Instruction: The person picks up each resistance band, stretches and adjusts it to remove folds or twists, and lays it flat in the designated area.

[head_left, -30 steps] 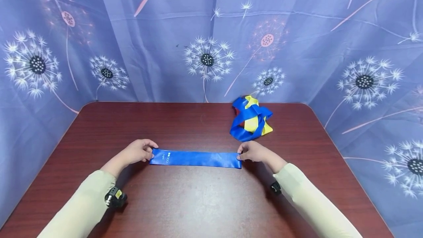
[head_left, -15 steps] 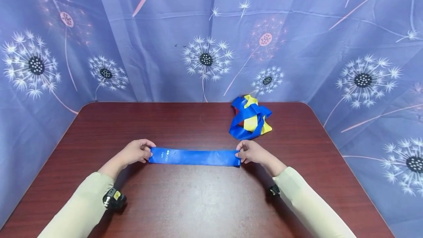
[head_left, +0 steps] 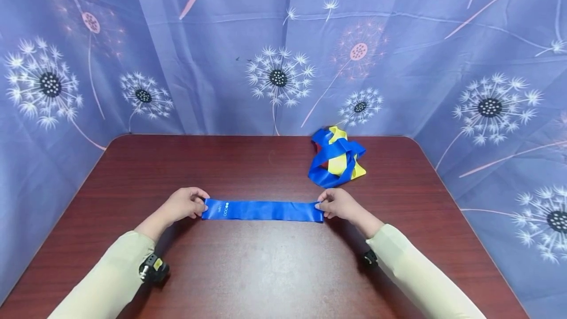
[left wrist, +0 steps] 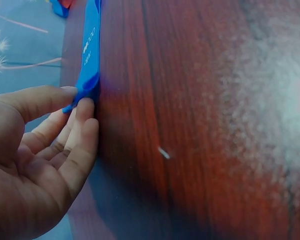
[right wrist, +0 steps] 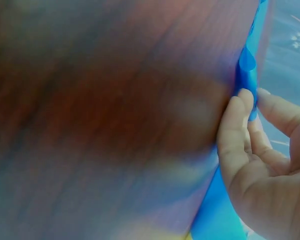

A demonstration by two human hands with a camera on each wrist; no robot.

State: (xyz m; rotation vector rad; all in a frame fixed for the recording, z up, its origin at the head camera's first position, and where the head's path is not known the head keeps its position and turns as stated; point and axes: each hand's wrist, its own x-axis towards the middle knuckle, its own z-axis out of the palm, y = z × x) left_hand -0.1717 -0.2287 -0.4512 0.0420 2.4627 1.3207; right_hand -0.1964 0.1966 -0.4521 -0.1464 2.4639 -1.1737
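Hands ×2: left hand (head_left: pixel 183 204), right hand (head_left: pixel 341 204), thumb and fingers pinched together | glossy flat blue band (head_left: pixel 263 210) ×1, mid-table, one end per hand | tangled blue-yellow-red strip pile (head_left: pixel 337 165) ×1, far edge | reddish-brown wood-grain table (head_left: pixel 248 171) ×1, broad margins both sides

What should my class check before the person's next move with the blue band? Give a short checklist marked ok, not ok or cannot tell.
1. Left hand pinches the blue band at its printed end: ok.
2. Right hand pinches the opposite end: ok.
3. White print faces up: ok.
4. Held band is apart from the heap of bands behind it: ok.
5. Bands in the heap are laid out separately: not ok, they overlap.
6. Held band is fully off the table: cannot tell.
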